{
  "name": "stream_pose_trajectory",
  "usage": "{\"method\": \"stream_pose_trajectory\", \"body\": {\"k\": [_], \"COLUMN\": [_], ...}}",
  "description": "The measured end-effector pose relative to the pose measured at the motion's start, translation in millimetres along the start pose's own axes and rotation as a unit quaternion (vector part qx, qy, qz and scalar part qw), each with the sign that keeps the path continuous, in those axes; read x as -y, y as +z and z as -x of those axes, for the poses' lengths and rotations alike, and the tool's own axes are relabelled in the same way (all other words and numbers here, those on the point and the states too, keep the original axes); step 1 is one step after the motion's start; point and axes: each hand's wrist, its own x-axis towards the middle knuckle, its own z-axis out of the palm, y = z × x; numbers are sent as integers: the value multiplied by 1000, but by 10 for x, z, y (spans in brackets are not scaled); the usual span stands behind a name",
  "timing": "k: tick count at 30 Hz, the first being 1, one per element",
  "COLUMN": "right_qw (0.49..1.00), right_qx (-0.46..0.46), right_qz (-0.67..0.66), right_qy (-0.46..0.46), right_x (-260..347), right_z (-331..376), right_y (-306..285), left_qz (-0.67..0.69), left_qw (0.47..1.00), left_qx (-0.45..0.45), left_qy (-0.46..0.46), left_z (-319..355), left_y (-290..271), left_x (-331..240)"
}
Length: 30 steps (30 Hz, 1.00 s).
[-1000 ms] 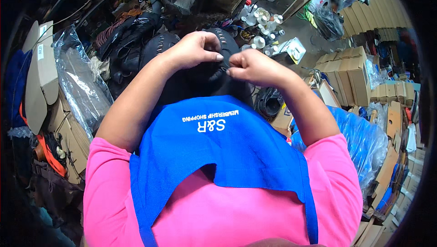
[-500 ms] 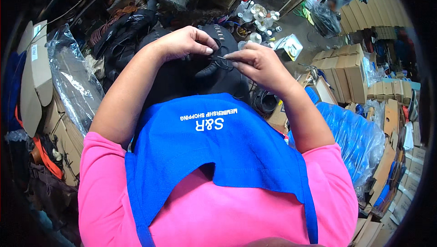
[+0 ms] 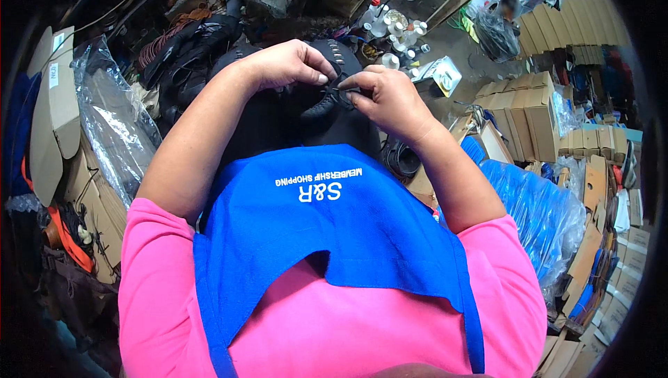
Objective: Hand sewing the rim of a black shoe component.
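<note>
A pink shirt (image 3: 334, 329) and smooth blue cloth apron (image 3: 278, 239) lie nearest, below both hands. Stiff cardboard boxes (image 3: 518, 117) stand right of the hands; crinkled clear plastic (image 3: 115, 113) lies to their left. Directly under the hands is a rounded black piece (image 3: 316, 105), perhaps a padded mitt, leather-like, with a ridged edge and pale stitches (image 3: 336, 54). White bottles (image 3: 398, 26) cluster beyond the right hand (image 3: 386, 96). That hand pinches, apparently on a thin dark lace (image 3: 333, 88); the left hand (image 3: 296, 68) curls beside it, its hold unclear. This looks like fingertip lacework, calling for a fine pinch and even pull.
</note>
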Motion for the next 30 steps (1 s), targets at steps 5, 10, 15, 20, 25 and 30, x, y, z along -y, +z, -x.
{"method": "stream_pose_trajectory", "body": {"k": [5, 10, 15, 20, 25, 30], "right_qw": [999, 989, 940, 927, 918, 898], "right_qx": [7, 87, 169, 181, 200, 226], "right_qz": [24, -116, -290, -322, -339, -373], "right_qy": [-46, -7, 63, 70, 52, 60], "right_x": [-88, -398, -590, -646, -787, -839], "right_z": [-94, -128, -130, -155, -172, -186], "right_y": [4, 17, 70, 135, 148, 147], "left_qz": [-24, -55, -89, -91, -95, -101], "left_qw": [1000, 998, 994, 995, 994, 993], "left_qx": [-7, -3, 28, 28, 28, 25], "left_qy": [2, 18, 64, 38, 46, 47], "left_z": [-58, -107, -121, -147, -180, -179], "left_y": [11, 11, -17, -35, -10, -4], "left_x": [-5, -5, 41, 15, 52, 38]}}
